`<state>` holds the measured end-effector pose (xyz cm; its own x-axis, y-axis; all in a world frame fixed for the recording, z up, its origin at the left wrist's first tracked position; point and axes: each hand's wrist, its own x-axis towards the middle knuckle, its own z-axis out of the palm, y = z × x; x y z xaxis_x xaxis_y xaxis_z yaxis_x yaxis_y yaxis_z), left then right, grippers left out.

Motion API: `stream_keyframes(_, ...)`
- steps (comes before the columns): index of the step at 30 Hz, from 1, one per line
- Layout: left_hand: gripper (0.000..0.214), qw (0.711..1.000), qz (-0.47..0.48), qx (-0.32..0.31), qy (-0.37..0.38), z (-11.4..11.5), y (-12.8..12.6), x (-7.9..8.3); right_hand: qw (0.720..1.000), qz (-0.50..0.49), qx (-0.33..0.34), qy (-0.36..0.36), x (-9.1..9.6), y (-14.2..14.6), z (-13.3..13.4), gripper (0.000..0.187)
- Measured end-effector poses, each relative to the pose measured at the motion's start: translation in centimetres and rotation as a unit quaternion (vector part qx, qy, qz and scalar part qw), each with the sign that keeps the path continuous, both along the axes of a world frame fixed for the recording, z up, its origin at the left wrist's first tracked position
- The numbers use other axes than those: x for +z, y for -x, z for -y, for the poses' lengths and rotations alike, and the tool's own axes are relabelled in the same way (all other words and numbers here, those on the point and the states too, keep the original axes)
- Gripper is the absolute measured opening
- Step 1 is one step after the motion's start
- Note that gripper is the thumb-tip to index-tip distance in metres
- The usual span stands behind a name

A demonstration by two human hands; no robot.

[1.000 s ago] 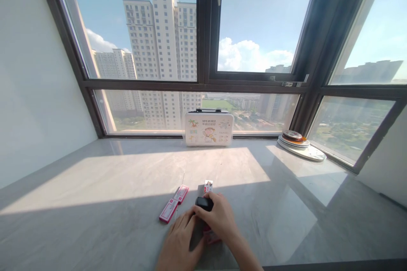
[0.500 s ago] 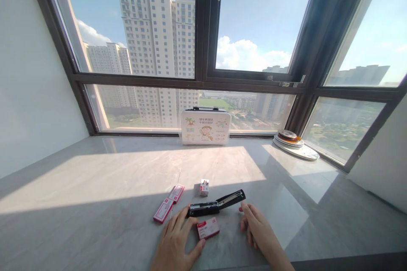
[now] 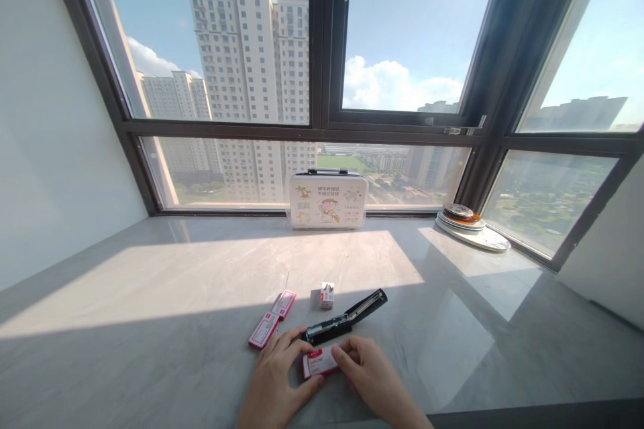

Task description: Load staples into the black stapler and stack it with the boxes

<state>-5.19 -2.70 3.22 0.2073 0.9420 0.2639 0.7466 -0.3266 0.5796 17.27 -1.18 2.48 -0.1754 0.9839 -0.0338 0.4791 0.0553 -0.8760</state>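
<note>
A small red and white staple box [image 3: 318,362] lies at the front of the counter, between my two hands. My left hand [image 3: 278,375] has its thumb and index finger at the left end of this box, while its other fingertips are beside the stapler's left end. My right hand [image 3: 369,372] is closed over the box's right end, thumb on top, its other fingers partly hidden. Just behind stands the black stapler [image 3: 329,330], its two halves spread apart, slanting up to the right. A small white box [image 3: 327,295] sits behind the stapler.
Two flat pink and white boxes [image 3: 263,331] lie end to end at the left. A printed white case [image 3: 328,203] with a black handle stands against the window. Stacked plates or lids [image 3: 473,228] rest in the right corner. The grey counter [image 3: 151,348] has a dark front edge.
My right hand has moved left from the stapler's raised end onto the staple box. The box has shifted slightly left, and the stapler is more slanted. The left hand has barely moved.
</note>
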Motion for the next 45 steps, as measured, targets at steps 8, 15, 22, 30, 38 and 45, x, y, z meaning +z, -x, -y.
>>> stream_keyframes(8, 0.024, 1.000, 0.007, -0.015, 0.009, 0.1, 0.4, 0.2, 0.999, 0.029, -0.033, -0.004, 0.1, -1.6, -0.9, 0.037)
stream_keyframes(15, 0.029, 1.000, -0.010, -0.016, -0.007, 0.0, 0.7, -1.2, 0.995, 0.034, -0.014, -0.092, 3.2, 0.9, -1.2, 0.036)
stream_keyframes(22, 0.033, 0.999, -0.020, -0.005, 0.024, -0.2, 0.6, -1.4, 0.987, -0.160, -0.023, 0.021, 0.8, 5.6, -2.6, 0.031)
stream_keyframes(30, 0.042, 1.000, 0.011, 0.007, 0.020, -0.1, 0.6, -1.1, 0.990, 0.014, 0.050, -0.131, 4.9, 5.8, -1.3, 0.010)
stream_keyframes(38, 0.028, 1.000, 0.024, -0.016, -0.005, 0.1, 0.6, -0.8, 0.977, 0.151, 0.099, -0.112, 4.2, 3.5, 0.5, 0.008)
stream_keyframes(45, 0.030, 0.998, -0.036, 0.048, -0.036, 1.3, 0.4, 0.5, 0.967, 0.238, -0.039, -0.086, 2.9, -0.8, 0.0, 0.039)
